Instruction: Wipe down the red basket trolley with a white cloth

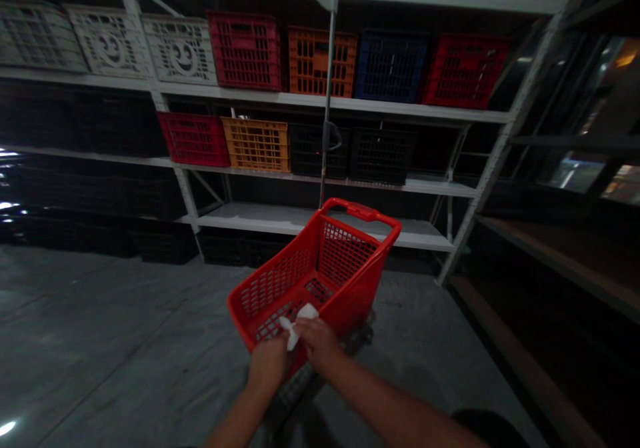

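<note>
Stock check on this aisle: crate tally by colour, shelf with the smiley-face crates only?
White crates: 3
Red crates: 2
Orange crate: 1
Blue crate: 1
Total: 7

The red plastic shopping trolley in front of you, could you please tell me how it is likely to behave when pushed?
The red plastic shopping trolley is probably light for its size, given its open mesh walls. It should roll easily on the smooth grey floor, if its dark base has wheels. Pushed hard at the orange-red handle, it might tip.
</note>
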`<state>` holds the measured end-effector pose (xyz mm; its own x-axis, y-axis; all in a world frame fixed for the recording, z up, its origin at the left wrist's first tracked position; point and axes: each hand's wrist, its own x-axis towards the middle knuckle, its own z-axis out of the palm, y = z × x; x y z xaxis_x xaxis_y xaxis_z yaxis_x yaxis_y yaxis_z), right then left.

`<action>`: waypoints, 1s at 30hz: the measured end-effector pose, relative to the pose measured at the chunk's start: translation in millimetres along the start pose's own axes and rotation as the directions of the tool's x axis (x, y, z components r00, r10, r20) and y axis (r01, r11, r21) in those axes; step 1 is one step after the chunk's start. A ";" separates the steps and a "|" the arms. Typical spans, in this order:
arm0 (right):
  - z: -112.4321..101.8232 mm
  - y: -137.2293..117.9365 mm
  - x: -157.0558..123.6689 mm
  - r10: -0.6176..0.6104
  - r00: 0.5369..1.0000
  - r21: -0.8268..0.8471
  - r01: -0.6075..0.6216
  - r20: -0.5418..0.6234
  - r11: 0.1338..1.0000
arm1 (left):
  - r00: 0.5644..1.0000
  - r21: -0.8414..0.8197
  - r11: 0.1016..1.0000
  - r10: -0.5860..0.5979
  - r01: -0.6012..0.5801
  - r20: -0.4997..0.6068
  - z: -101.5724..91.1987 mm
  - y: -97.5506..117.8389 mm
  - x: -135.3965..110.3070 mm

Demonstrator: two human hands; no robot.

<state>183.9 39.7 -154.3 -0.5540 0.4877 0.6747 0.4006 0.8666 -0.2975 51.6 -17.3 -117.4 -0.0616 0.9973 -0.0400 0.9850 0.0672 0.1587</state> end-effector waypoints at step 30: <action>-205.7 118.2 5.6 0.277 0.956 -0.324 -0.294 -0.098 0.899 | 0.996 0.137 0.988 0.078 -0.073 -0.033 -3.2 -63.5 2.4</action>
<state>378.2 123.2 -46.8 -0.3471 0.6958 0.6288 0.7595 0.6019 -0.2468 -11.6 -19.1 -124.4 0.0100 0.9999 0.0046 0.9996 -0.0101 0.0246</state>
